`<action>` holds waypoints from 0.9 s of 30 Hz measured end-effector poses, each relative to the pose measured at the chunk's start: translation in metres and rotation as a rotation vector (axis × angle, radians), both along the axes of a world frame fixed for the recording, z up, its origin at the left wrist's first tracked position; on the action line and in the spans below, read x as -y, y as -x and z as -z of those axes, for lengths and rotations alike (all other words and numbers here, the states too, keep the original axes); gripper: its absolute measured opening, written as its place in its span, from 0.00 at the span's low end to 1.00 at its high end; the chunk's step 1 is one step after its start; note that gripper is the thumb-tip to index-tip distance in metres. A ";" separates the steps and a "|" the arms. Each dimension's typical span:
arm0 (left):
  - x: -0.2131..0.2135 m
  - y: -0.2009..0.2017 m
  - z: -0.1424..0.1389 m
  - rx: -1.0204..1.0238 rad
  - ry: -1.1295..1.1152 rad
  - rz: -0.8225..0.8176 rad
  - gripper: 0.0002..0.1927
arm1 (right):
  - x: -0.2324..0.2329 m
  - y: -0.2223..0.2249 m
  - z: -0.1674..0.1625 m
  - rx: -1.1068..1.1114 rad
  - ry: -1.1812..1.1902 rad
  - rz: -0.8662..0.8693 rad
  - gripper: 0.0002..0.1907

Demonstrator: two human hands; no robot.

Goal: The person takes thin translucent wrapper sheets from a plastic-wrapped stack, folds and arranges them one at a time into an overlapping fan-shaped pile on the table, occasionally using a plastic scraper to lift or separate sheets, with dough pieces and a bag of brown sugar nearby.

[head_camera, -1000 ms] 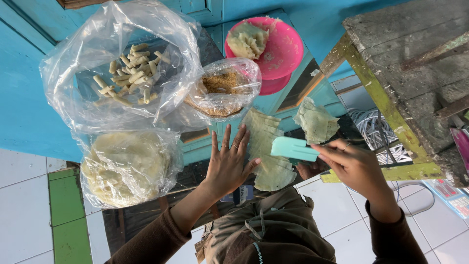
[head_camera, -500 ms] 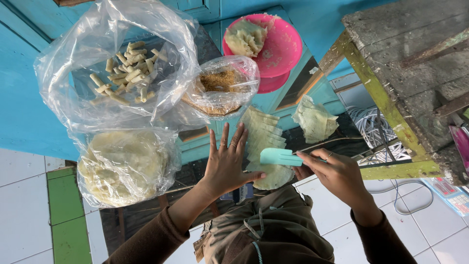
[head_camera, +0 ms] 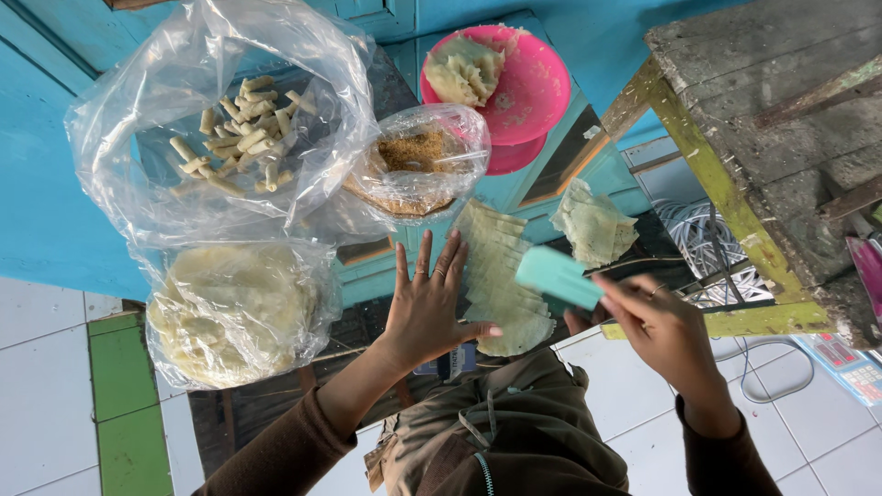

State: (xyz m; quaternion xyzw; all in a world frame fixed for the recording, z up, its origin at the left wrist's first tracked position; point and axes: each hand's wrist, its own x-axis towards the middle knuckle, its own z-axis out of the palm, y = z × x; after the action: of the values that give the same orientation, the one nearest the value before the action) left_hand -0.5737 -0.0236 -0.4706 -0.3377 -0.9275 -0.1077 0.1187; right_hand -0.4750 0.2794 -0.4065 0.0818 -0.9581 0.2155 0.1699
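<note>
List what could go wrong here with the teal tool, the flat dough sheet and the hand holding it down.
1. The left hand lies flat beside the dough sheet, thumb on it; the teal tool in the right hand could nick that thumb.
2. The sheet looks thin and may tear.
3. The sheet's lower end seems to overhang the surface near the lap, so pieces might drop.

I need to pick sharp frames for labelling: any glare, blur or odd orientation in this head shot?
Head view: daylight, soft shadows; glare streaks on the clear plastic bag over the rolled pieces; the turquoise scraper in the right hand is slightly motion-blurred; the left hand is sharp; the scene appears upside down.
</note>
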 end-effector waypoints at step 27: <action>0.002 -0.002 0.004 0.019 0.011 0.025 0.73 | 0.003 -0.008 -0.008 0.059 -0.017 -0.209 0.23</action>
State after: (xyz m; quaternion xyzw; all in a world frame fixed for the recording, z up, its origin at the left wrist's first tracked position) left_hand -0.5713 -0.0260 -0.4749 -0.3490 -0.9248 -0.1073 0.1065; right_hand -0.4674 0.2768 -0.3983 0.1762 -0.9508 0.2263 0.1175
